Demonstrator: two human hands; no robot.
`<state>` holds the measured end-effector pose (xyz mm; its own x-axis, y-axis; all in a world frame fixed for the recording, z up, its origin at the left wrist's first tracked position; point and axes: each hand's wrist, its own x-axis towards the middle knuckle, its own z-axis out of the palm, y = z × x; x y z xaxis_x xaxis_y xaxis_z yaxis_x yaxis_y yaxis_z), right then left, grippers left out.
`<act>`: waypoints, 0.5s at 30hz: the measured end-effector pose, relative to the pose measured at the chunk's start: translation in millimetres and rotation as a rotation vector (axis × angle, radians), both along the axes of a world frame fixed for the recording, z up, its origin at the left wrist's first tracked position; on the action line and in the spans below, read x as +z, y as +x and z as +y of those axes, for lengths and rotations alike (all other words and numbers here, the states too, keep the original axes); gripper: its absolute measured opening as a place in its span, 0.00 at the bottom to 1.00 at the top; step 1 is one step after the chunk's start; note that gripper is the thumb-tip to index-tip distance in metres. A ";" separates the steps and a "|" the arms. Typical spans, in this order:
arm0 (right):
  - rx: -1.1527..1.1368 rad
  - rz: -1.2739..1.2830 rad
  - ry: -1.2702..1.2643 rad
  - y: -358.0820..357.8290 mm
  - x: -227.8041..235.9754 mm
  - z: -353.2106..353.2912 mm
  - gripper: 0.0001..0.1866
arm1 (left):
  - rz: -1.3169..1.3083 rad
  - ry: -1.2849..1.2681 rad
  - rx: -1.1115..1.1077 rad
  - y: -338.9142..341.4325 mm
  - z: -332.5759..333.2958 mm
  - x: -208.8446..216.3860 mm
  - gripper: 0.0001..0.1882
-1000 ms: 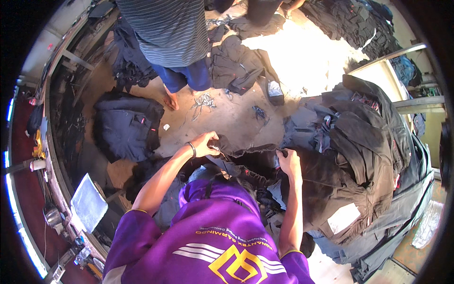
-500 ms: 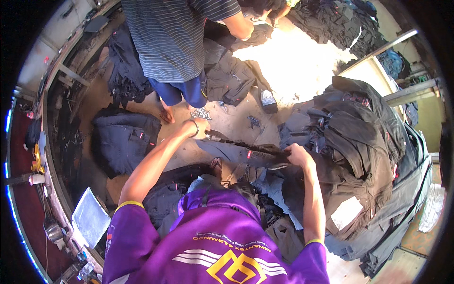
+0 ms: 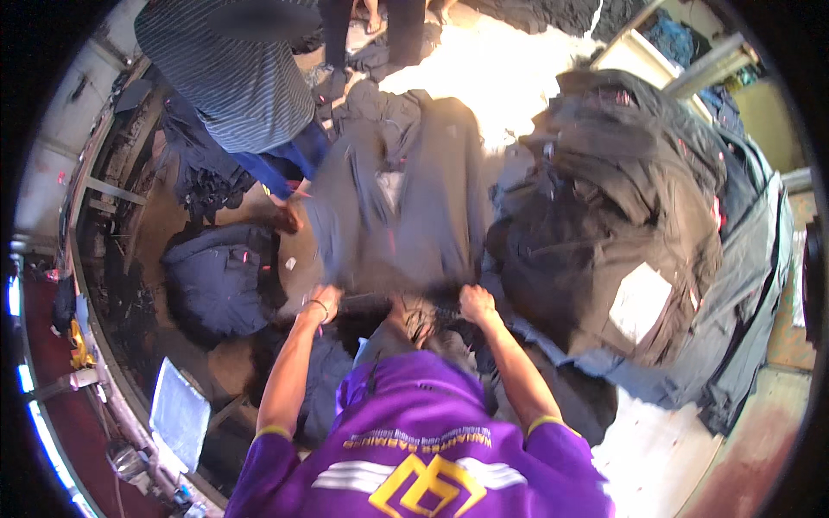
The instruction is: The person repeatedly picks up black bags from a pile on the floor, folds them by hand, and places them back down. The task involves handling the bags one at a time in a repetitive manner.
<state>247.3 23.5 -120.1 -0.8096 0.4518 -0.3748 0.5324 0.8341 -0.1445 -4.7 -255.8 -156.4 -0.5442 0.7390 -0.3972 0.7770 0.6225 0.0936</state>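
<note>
A dark grey garment hangs spread out flat in front of me, blurred by motion, with a pale label near its middle. My left hand grips its near edge on the left, a thin band on the wrist. On the right, my right hand holds the same edge. Both arms reach out from purple sleeves with yellow cuffs.
A tall heap of dark garments with a white tag rises at my right. A folded dark pile lies at left. Another person in a striped shirt stands ahead left. A pale board leans at lower left.
The garment was a bunched strip held between my hands; now it is flung open and spread wide ahead of me, and my hands have come closer to my body.
</note>
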 end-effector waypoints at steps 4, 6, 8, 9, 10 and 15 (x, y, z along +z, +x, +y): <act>-0.254 -0.379 -0.461 130.6 -140.6 -65.7 0.19 | -0.374 -0.516 -0.211 37.7 -98.3 -97.4 0.11; -0.276 -0.282 -0.398 170.5 -141.9 -84.0 0.19 | -0.471 -0.284 0.160 55.4 -120.6 -86.2 0.20; -0.325 -0.222 -0.479 198.3 -107.3 -95.9 0.19 | -0.434 -0.217 0.067 85.7 -130.5 -49.0 0.21; -0.366 -0.183 -0.443 212.0 -77.8 -100.5 0.20 | -0.409 -0.198 0.064 101.6 -132.8 -22.8 0.21; -0.361 -0.303 -0.456 218.9 -46.9 -99.5 0.21 | -0.407 -0.097 0.024 117.9 -130.5 1.1 0.21; -0.351 -0.447 -0.649 235.7 80.3 -95.0 0.39 | -0.473 0.158 -0.053 179.4 -101.9 95.9 0.20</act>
